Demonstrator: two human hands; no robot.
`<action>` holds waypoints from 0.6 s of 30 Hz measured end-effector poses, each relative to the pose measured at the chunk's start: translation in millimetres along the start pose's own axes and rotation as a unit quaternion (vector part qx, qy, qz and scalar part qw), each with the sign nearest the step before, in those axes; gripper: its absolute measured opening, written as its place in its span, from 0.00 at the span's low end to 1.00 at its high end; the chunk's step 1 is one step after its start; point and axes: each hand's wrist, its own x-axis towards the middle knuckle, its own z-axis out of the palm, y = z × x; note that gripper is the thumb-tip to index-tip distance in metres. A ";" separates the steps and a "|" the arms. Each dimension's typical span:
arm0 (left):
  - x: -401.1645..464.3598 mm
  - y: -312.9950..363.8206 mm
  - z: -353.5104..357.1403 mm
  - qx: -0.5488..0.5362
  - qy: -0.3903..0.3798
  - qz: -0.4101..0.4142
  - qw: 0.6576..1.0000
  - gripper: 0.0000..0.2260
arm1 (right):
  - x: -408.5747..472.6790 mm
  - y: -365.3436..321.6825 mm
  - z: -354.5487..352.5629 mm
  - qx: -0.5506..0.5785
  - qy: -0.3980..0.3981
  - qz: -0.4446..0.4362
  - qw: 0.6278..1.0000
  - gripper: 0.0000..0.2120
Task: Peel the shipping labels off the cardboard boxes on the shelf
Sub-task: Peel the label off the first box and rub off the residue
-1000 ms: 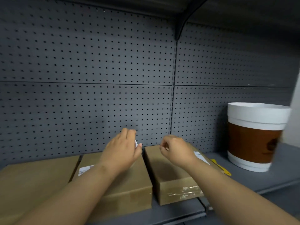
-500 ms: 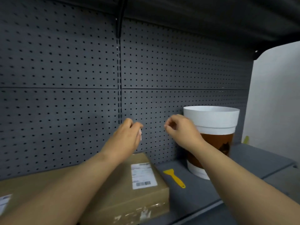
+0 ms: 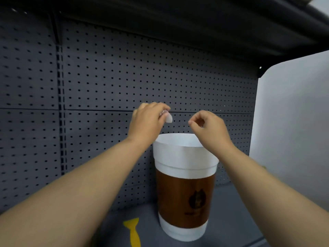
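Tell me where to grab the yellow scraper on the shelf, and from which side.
Judging from the visible part, take the yellow scraper by its narrow handle, from above. It lies flat on the shelf, left of the cup-shaped bin, wide blade toward the pegboard, handle toward the front edge and partly cut off.

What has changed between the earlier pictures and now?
The view has swung right: the cardboard boxes have left the picture, and the cup-shaped bin now stands in the middle. Both hands have travelled with it and now hang above the bin's rim. The left hand still pinches the white scrap; the right hand stays curled, holding nothing visible. The yellow scraper lies unmoved.
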 end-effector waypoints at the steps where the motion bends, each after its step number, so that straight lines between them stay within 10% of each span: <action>1: 5.3 5.1 7.9 0.003 0.005 -0.004 1.000 0.11 | 3.2 6.8 -2.4 0.000 0.004 0.000 1.000 0.05; 18: 31.9 18.3 71.4 0.012 -0.240 -0.060 0.969 0.11 | 19.2 65.3 -14.9 -0.011 -0.002 0.020 1.000 0.05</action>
